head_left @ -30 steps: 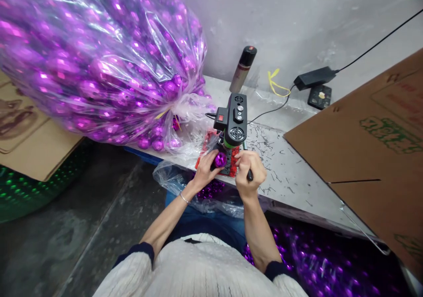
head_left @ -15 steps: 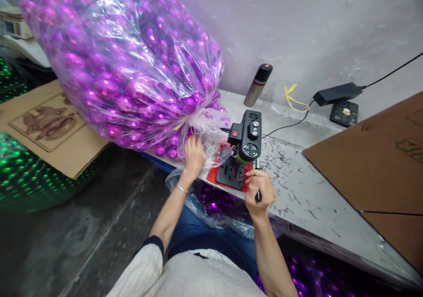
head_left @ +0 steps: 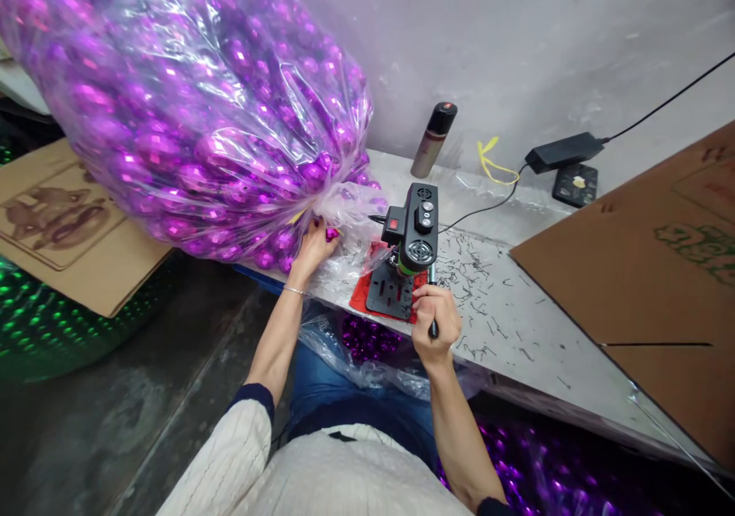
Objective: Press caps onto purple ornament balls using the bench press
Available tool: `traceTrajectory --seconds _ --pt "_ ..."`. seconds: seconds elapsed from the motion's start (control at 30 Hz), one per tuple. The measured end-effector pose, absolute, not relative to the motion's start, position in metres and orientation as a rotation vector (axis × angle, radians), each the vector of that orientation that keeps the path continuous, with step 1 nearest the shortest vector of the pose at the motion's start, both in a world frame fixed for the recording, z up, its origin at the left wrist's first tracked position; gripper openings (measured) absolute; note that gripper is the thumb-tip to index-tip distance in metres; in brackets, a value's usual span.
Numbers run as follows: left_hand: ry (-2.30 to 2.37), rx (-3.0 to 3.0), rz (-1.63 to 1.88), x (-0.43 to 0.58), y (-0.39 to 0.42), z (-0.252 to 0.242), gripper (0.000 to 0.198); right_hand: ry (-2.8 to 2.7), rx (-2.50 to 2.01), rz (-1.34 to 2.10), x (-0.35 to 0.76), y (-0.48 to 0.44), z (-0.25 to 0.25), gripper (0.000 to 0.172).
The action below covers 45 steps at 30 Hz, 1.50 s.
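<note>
A huge clear plastic bag [head_left: 189, 110] stuffed with shiny purple balls lies on the left end of the bench. My left hand [head_left: 313, 246] reaches into the bag's mouth, its fingers closed round a purple ball [head_left: 331, 233]. A small black bench drill [head_left: 414, 229] stands on a black slotted base over a red mat [head_left: 367, 300]. Gripping the drill's black lever [head_left: 433, 324] is my right hand [head_left: 435, 323], at the bench's front edge. Nothing sits on the drill base.
Metal shavings litter the grey bench [head_left: 511, 309]. A spray can [head_left: 433, 140], yellow cord, power adapter [head_left: 563, 152] and cable stand at the back. Large cardboard sheets [head_left: 648, 271] lean at right and lie at left. More bagged purple balls [head_left: 373, 340] sit under the bench.
A second ago my left hand held a purple ball under the drill. It has let that go, moved left to the big bag's mouth and closed on another ball. My right hand kept the lever.
</note>
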<state>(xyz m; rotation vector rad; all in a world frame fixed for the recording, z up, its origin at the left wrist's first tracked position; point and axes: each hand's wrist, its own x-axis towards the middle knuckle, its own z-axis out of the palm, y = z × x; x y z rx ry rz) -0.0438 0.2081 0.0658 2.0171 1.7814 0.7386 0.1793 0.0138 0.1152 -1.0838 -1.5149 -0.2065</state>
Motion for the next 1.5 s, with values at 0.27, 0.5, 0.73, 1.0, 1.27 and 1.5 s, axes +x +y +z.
traceTrajectory --seconds 0.27,0.5,0.73,1.0,1.27,1.5 --pt "1.171 1.369 1.131 -0.025 0.133 0.064 0.052 -1.517 -1.083 -0.194 0.179 0.014 0.115 0.024" --pt "1.102 1.474 1.066 0.011 0.092 0.036 0.055 -1.558 -1.093 -0.199 0.182 0.012 0.117 0.021" --pt "1.144 1.815 0.916 0.024 0.088 0.031 0.063 -1.571 -1.105 -0.192 0.183 0.011 0.119 0.021" --pt "1.199 1.966 1.003 0.037 0.087 0.017 0.069 -1.587 -1.108 -0.209 0.184 0.011 0.118 0.020" --pt "1.158 2.113 1.057 0.052 0.088 0.008 0.066 -1.579 -1.112 -0.213 0.182 0.011 0.119 0.019" --pt "1.154 2.151 1.068 0.058 0.087 0.000 0.071 -1.564 -1.117 -0.226 0.182 0.011 0.120 0.019"
